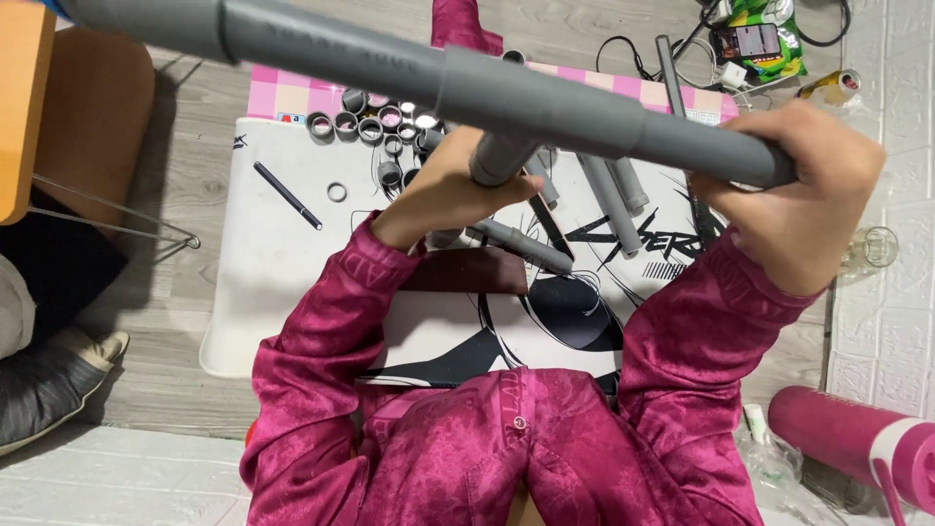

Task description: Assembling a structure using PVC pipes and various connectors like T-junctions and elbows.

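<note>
Both hands grip a long grey pipe assembly (545,102) held up close to the camera, above a white mat (263,292) on the floor: the right hand (794,195) is closed around its end, the left hand (458,190) wraps the short branch (497,156) under the middle joint. The pipe looks stiff, light and smooth, so it probably handles best gripped near the joints, where the push-fit sleeves could slip apart. Loose short pipe pieces (375,122) and a black pen (287,195) lie on the mat.
</note>
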